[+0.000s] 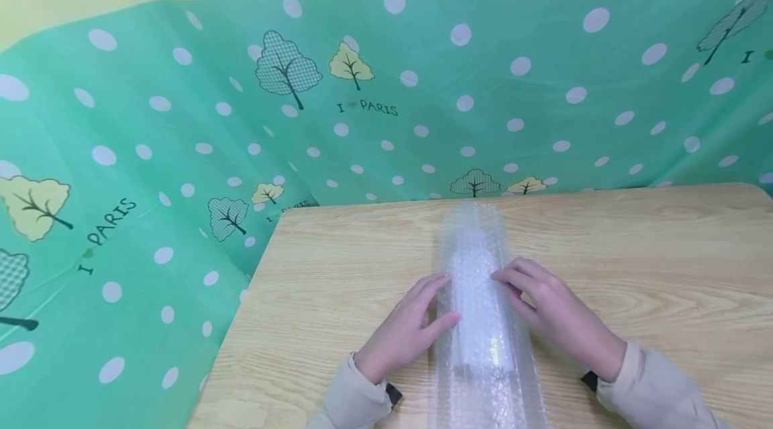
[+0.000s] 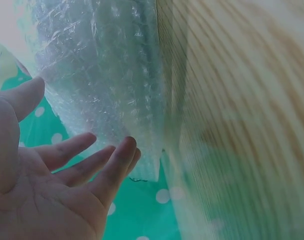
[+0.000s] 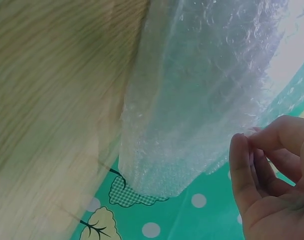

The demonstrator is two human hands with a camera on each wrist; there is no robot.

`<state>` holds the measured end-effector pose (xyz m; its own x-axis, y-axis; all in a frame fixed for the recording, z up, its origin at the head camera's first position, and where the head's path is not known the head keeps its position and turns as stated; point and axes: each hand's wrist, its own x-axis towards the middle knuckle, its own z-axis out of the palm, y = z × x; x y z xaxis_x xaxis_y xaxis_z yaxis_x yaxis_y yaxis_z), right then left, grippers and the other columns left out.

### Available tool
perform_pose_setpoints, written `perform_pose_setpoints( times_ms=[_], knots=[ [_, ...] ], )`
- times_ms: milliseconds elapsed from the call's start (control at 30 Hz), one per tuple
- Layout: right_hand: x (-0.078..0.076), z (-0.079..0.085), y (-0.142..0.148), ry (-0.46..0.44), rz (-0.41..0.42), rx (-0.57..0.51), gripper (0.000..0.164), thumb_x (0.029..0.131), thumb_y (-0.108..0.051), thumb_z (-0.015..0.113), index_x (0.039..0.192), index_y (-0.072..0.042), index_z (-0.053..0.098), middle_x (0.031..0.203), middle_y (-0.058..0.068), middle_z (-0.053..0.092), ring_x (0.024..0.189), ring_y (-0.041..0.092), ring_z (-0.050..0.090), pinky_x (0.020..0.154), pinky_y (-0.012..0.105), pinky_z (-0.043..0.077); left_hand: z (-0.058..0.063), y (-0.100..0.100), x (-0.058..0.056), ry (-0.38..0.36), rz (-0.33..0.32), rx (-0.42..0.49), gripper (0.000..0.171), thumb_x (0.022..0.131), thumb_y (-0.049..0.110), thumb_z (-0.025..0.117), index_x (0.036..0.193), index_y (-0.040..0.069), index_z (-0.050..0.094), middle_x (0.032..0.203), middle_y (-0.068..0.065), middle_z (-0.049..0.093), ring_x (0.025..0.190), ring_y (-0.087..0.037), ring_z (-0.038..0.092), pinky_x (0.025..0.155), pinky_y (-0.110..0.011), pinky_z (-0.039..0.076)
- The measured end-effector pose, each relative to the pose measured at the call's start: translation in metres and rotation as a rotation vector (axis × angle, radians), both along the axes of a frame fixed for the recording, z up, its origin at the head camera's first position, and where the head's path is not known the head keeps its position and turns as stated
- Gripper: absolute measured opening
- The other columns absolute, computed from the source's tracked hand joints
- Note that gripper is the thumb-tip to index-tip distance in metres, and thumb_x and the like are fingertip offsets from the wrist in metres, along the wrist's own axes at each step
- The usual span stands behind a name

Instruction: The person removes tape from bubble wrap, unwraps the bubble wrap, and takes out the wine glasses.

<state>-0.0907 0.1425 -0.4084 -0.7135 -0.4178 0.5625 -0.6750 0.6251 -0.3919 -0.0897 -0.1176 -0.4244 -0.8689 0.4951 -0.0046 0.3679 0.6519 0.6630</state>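
A roll of clear bubble wrap lies lengthwise on the pale wooden surface, running from six o'clock, near my body, toward twelve o'clock, where its far end nearly reaches the surface's back edge. It looks like a loose tube, cloudy white and crinkled, with something bright and solid showing through near its six o'clock end; I cannot tell what that is.

My left hand lies at the roll's nine o'clock side, fingers straight and spread, tips touching the plastic, gripping nothing. My right hand sits at three o'clock; its fingers are curled, and thumb and forefinger seem to pinch the outer edge of the wrap.

I judge that I am mid-roll, with both hands steadying the tube from either side. The next move probably calls for even, gentle pressure from both sides, so the springy wrap does not unwind or slide off line.

Behind the surface, from nine round to two o'clock, hangs a green cloth printed with white dots and little trees.
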Motion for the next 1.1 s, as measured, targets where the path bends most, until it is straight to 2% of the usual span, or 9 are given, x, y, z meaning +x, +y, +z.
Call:
perform_pose_setpoints(
  times_ms=[133,300,433,867,1100],
  knots=[
    [0.001,0.002,-0.001,-0.018,0.006,-0.020,0.031,0.077,0.012,0.073,0.103,-0.005,0.072,0.096,-0.004,0.065,0.084,0.004,0.061,0.073,0.015,0.056,0.000,0.000,-0.001,-0.011,0.001,-0.004,0.070,0.098,0.064,0.043,0.155,0.025,0.032,0.160,0.004,0.031,0.145,-0.015,0.034,0.119,-0.041,0.033],
    [0.002,0.003,-0.001,-0.107,0.037,-0.086,0.032,0.079,0.013,0.071,0.105,-0.005,0.071,0.095,-0.007,0.065,0.083,0.002,0.060,0.072,0.015,0.056,-0.001,0.000,0.000,-0.003,-0.005,0.001,0.070,0.098,0.064,0.042,0.155,0.024,0.032,0.160,0.004,0.032,0.140,-0.016,0.041,0.117,-0.041,0.037],
    [0.002,0.003,-0.001,-0.148,0.060,-0.107,0.031,0.082,0.011,0.070,0.107,-0.008,0.071,0.095,-0.010,0.064,0.084,0.000,0.058,0.072,0.016,0.056,-0.001,0.000,-0.001,0.012,-0.012,0.006,0.069,0.099,0.062,0.041,0.154,0.023,0.033,0.159,0.003,0.033,0.141,-0.017,0.041,0.116,-0.042,0.038],
    [0.002,0.001,-0.003,-0.134,0.095,-0.099,0.035,0.080,0.014,0.070,0.105,-0.011,0.070,0.093,-0.012,0.060,0.083,0.000,0.056,0.071,0.016,0.055,0.003,0.001,0.000,-0.008,0.019,-0.013,0.064,0.101,0.061,0.038,0.153,0.024,0.036,0.159,0.007,0.032,0.147,-0.015,0.031,0.120,-0.043,0.031],
    [0.002,0.002,-0.003,-0.109,0.086,-0.073,0.037,0.080,0.012,0.071,0.109,-0.010,0.068,0.096,-0.011,0.061,0.085,0.001,0.058,0.074,0.017,0.056,0.011,0.005,0.006,0.083,0.058,-0.048,0.063,0.101,0.061,0.037,0.152,0.025,0.037,0.159,0.006,0.033,0.146,-0.015,0.032,0.119,-0.046,0.032]
  ],
)
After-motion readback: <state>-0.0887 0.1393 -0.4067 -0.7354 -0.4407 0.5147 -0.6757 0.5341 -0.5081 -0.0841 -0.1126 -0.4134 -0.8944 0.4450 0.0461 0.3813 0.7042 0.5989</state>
